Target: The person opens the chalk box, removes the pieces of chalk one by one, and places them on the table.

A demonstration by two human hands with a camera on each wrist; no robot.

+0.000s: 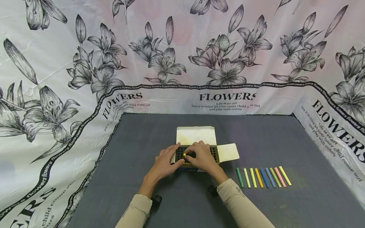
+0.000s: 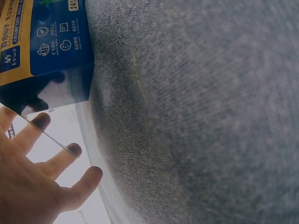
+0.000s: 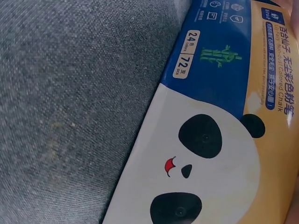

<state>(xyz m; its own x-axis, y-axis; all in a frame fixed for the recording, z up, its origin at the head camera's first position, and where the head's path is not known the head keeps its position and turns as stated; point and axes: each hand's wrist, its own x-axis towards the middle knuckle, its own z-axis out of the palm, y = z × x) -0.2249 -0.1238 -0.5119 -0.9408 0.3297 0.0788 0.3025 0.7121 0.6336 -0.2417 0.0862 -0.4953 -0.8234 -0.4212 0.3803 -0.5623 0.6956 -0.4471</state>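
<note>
An open chalk box [image 1: 218,155], blue, yellow and white with a panda face in the right wrist view, has a dark holder with rows of round holes inside. My right hand [image 1: 201,155] is over the holder and pinches a yellow chalk stick [image 1: 184,154] between thumb and finger; only its end shows. At the box's left end is my left hand [image 1: 165,162], thumb by the front rim and index finger by the far rim. The left wrist view shows its other fingers [image 2: 86,184] spread, with dark tips, beside a thin flap edge.
Right of the box, several chalk sticks [image 1: 262,178] in green, yellow, orange, blue and pink lie in a row on the grey tabletop [image 1: 285,209]. The box's lid [image 1: 196,134] stands up at the back; a side flap [image 1: 229,152] sticks out right. Flower-printed cloth [image 1: 182,63] surrounds the table.
</note>
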